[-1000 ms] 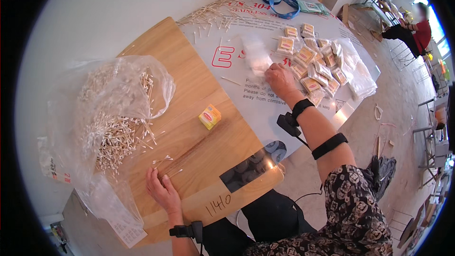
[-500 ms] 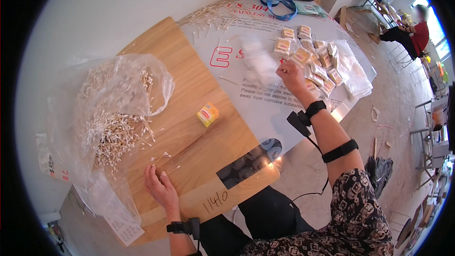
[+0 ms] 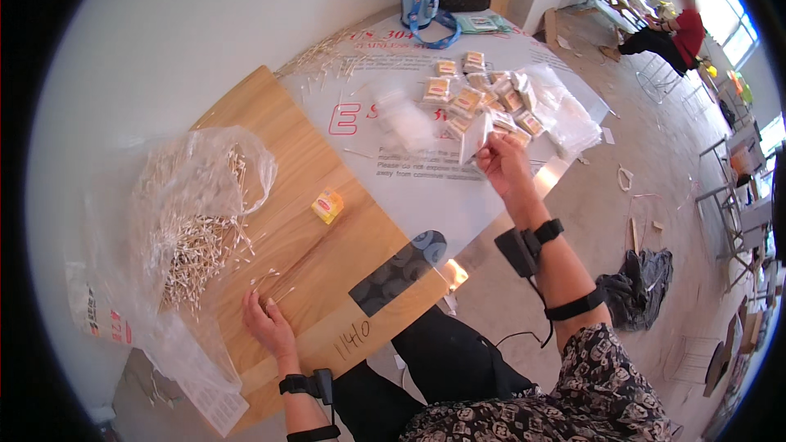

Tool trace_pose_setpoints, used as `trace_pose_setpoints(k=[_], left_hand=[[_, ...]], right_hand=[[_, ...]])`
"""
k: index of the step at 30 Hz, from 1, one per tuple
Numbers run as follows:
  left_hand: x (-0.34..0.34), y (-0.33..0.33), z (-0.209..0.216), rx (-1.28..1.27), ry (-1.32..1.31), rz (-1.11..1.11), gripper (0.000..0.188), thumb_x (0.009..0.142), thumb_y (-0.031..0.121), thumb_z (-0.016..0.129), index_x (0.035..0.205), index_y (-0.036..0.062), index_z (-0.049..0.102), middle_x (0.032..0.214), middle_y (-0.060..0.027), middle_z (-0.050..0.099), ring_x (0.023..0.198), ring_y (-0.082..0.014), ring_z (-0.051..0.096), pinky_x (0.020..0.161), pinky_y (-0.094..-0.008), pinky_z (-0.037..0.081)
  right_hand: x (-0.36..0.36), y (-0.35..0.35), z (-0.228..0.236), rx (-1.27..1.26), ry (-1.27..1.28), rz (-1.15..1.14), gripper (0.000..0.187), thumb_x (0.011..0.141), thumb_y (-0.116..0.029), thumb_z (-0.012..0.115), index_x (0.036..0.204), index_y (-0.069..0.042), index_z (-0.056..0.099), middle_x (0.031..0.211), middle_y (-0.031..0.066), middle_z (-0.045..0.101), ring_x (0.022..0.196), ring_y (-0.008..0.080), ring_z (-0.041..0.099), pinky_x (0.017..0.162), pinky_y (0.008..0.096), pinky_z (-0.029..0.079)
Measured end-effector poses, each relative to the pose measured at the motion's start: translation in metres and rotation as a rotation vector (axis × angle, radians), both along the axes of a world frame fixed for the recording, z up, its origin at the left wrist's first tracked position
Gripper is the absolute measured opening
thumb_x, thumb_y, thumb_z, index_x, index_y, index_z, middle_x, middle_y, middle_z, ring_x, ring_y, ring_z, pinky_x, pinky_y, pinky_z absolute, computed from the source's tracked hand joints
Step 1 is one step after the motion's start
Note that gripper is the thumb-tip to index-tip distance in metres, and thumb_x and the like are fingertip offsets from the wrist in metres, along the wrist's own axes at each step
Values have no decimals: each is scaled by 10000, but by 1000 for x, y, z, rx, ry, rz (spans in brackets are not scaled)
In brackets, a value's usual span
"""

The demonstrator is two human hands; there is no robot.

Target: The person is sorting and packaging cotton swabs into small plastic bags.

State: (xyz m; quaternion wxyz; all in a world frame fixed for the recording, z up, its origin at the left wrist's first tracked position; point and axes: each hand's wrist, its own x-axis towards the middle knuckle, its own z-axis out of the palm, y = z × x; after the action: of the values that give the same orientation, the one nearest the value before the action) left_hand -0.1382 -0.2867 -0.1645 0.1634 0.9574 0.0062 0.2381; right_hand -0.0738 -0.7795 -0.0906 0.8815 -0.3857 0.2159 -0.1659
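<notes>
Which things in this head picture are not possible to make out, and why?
In the head view:
Beneath the left hand: hidden by the hand itself.
The pale pouch in the right hand: contents unclear, blurred.
How many swabs the big bag holds: cloudy plastic and overlap.
How many packets lie piled: they cover each other.
Whether the seated person holds anything: too small, far away.

Translucent bag (image 3: 473, 141) in right hand (image 3: 508, 167)
</notes>
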Motion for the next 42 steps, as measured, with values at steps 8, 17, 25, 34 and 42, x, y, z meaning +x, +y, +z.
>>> trace_pose_setpoints(k=[8,17,25,34,42], left_hand=[[4,12,-5,-15,-111,1,333,884,164,571,1163,-13,536,1256,-203,524,1178,-374,467,1006,-471,340],[-27,-102,50,-858,415,-643,415,929,225,558,1237,-44,488,1204,-153,547,1118,-254,532,881,-366,468],[-110,-177,76,-1315,1189,-1025,301,912,175,569,1124,-37,546,1005,-129,618,852,-202,611,714,-294,510],[-128,-202,87,-1347,1132,-861,156,924,127,553,911,-17,612,706,-32,570,606,-141,546,592,-259,475],[-136,-237,76,-1290,1127,-697,157,909,167,575,818,39,570,689,-2,504,592,-115,468,543,-259,402]], right_hand=[[-107,-1,17,244,-149,229,121,897,-136,598,929,-21,615,572,-49,413,480,54,386,415,207,274],[-208,93,21,-120,14,391,98,848,-124,625,844,-51,689,628,-42,574,444,32,379,389,195,291],[-249,119,27,-285,10,501,82,823,-138,680,823,-57,695,616,-75,568,484,4,426,417,173,297],[-266,119,13,-260,158,432,96,833,-141,659,778,-65,683,573,-64,522,475,33,411,416,198,279],[-274,69,-21,-149,214,323,202,803,-141,705,693,-69,551,537,-28,421,465,81,382,412,260,276]])
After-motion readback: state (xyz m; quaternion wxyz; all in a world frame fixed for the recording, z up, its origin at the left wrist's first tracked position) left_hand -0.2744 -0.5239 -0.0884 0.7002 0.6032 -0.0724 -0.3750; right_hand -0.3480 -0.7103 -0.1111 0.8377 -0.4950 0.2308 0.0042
